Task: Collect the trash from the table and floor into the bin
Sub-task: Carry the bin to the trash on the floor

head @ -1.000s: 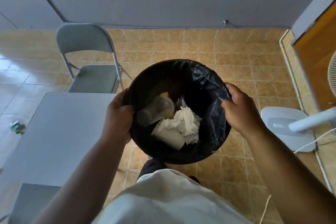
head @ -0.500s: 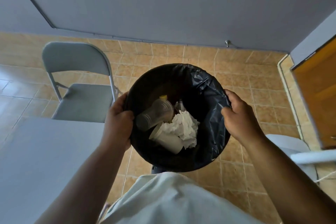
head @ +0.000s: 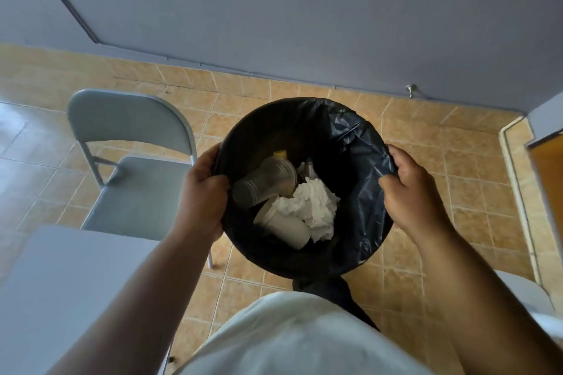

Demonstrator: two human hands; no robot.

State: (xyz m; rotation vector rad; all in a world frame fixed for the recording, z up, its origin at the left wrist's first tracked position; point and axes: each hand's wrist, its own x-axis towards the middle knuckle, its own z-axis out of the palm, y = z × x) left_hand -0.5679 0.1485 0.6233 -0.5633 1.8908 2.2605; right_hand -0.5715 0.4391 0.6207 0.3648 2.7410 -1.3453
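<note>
A round bin (head: 359, 143) lined with a black plastic bag is held up in front of me above the tiled floor. My left hand (head: 202, 192) grips its left rim and my right hand (head: 409, 189) grips its right rim over the bag. Inside lie a clear plastic cup (head: 265, 181), a white paper cup (head: 285, 227), crumpled white tissue (head: 315, 207) and a small yellow piece (head: 280, 155).
A grey folding chair (head: 134, 167) stands to the left, behind the grey table (head: 61, 289) at lower left. A grey wall (head: 304, 15) rises beyond the tan tiled floor (head: 475, 192). An orange door (head: 548, 179) is at the right edge; a white fan base (head: 524, 289) shows at lower right.
The view has tilted upward, showing more wall and less table. The bin stays in both hands. The fan and the green scrap on the floor have left view.
</note>
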